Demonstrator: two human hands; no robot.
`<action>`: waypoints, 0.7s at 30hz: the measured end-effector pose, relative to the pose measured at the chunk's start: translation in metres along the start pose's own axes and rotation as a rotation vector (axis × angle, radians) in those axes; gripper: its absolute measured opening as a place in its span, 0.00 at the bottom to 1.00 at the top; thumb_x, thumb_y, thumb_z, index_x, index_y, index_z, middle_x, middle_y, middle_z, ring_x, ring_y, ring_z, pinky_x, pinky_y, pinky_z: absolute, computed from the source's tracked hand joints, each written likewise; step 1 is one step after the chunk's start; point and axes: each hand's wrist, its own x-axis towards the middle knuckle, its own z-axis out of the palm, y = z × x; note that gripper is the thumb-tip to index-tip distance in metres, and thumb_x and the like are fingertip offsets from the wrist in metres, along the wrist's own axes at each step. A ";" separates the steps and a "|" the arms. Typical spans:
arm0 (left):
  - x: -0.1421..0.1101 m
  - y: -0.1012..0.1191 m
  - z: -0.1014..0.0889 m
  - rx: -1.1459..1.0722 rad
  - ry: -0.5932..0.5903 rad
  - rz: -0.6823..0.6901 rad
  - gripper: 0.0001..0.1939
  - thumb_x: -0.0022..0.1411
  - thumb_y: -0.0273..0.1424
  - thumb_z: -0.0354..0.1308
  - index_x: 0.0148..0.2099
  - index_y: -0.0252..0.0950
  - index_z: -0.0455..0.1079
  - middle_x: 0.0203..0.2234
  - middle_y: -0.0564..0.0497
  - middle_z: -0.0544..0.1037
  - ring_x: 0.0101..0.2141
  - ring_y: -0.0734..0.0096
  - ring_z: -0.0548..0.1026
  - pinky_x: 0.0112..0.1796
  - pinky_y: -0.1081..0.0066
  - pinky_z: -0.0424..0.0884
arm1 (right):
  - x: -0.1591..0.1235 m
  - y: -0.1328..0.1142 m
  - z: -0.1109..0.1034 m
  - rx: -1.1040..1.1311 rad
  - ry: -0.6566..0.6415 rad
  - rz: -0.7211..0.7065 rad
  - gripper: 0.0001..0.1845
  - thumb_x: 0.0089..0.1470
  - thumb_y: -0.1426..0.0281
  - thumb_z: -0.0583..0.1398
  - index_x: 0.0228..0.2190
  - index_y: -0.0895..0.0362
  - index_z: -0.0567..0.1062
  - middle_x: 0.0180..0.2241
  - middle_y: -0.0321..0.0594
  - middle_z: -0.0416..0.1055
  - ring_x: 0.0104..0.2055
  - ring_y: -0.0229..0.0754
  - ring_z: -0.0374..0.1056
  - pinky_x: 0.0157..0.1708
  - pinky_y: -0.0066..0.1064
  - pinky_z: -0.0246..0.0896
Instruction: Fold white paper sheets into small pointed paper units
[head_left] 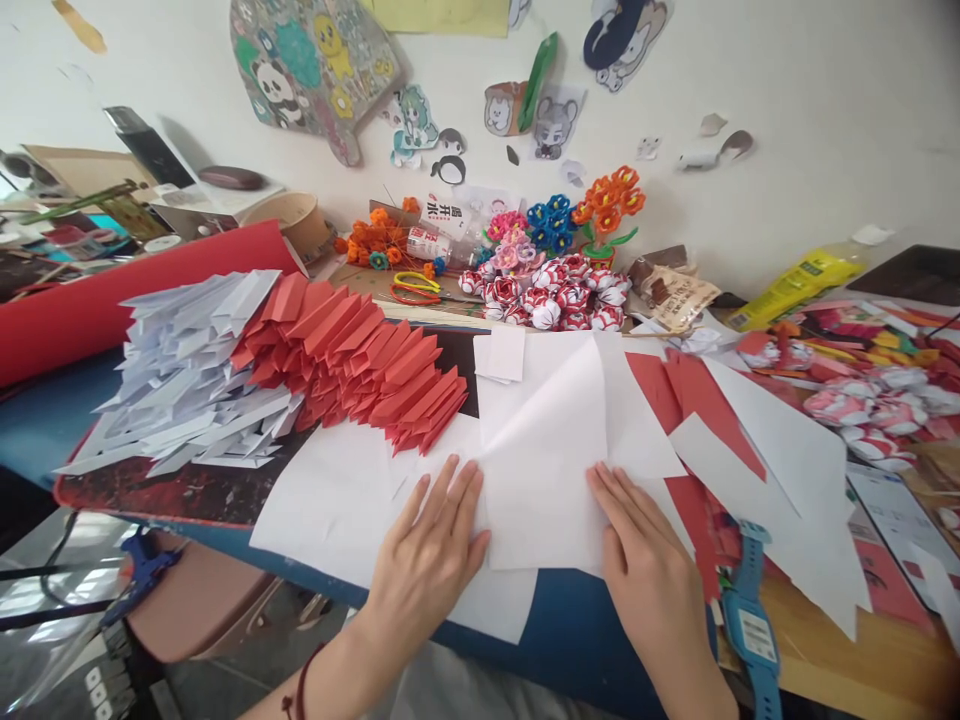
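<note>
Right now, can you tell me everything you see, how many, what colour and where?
Top sheet: 1, white, between the hands
Loose paper: several, white, around it
Folded pieces: many, red and white, left
Roll: 1, red, far left
Flask: 1, black, back left
Flowers: many, mixed colours, back and right
Bottle: 1, yellow, back right
Watch: 1, blue, front right
Stool: 1, pinkish, lower left
Cutouts: several, mixed, wall
Small clutter: too jumbled to count
Bracelet: 1, dark red, left wrist
Left hand: 1, sheet's left edge
Right hand: 1, sheet's right edge
</note>
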 end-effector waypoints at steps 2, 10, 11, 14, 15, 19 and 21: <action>-0.003 -0.007 -0.002 0.009 0.005 -0.002 0.27 0.66 0.37 0.51 0.64 0.32 0.59 0.62 0.47 0.62 0.62 0.58 0.58 0.64 0.60 0.45 | 0.000 0.000 0.000 0.000 0.001 -0.001 0.27 0.61 0.78 0.47 0.59 0.55 0.63 0.58 0.38 0.64 0.61 0.45 0.59 0.58 0.42 0.61; -0.014 -0.011 -0.009 0.084 0.025 -0.018 0.27 0.67 0.35 0.52 0.64 0.30 0.59 0.61 0.44 0.63 0.61 0.58 0.61 0.65 0.60 0.43 | 0.000 -0.001 0.000 -0.002 0.002 -0.004 0.27 0.61 0.77 0.47 0.60 0.54 0.63 0.59 0.36 0.64 0.61 0.46 0.59 0.58 0.42 0.62; -0.015 -0.012 -0.011 0.099 0.034 -0.021 0.27 0.66 0.34 0.52 0.64 0.29 0.59 0.60 0.43 0.64 0.60 0.58 0.62 0.65 0.60 0.43 | 0.000 -0.001 0.000 -0.002 0.000 -0.003 0.27 0.61 0.77 0.47 0.60 0.54 0.62 0.59 0.36 0.64 0.61 0.45 0.59 0.58 0.42 0.61; -0.018 -0.017 -0.017 0.136 0.062 -0.020 0.26 0.66 0.33 0.54 0.63 0.31 0.60 0.58 0.44 0.68 0.58 0.60 0.65 0.65 0.62 0.44 | -0.001 0.000 0.000 0.003 -0.005 0.000 0.27 0.61 0.77 0.47 0.60 0.54 0.62 0.59 0.36 0.64 0.61 0.45 0.59 0.58 0.42 0.61; -0.019 -0.019 -0.018 0.140 0.065 -0.018 0.26 0.66 0.33 0.54 0.63 0.32 0.60 0.57 0.44 0.68 0.58 0.60 0.66 0.65 0.62 0.44 | -0.002 0.000 0.001 0.005 -0.005 0.002 0.27 0.61 0.77 0.47 0.60 0.54 0.62 0.59 0.36 0.64 0.61 0.45 0.59 0.58 0.42 0.61; -0.025 -0.022 -0.019 0.135 0.053 -0.025 0.25 0.65 0.33 0.54 0.63 0.32 0.61 0.58 0.44 0.68 0.58 0.59 0.65 0.64 0.61 0.45 | -0.003 0.002 0.003 0.015 0.003 0.001 0.26 0.61 0.77 0.47 0.60 0.54 0.63 0.59 0.36 0.64 0.61 0.46 0.59 0.59 0.43 0.60; -0.027 -0.021 -0.019 0.144 0.051 -0.036 0.25 0.65 0.32 0.55 0.63 0.31 0.61 0.58 0.43 0.67 0.58 0.59 0.65 0.64 0.61 0.46 | -0.003 0.003 0.004 0.019 0.014 -0.005 0.27 0.61 0.77 0.47 0.60 0.54 0.63 0.59 0.37 0.64 0.61 0.46 0.59 0.59 0.43 0.60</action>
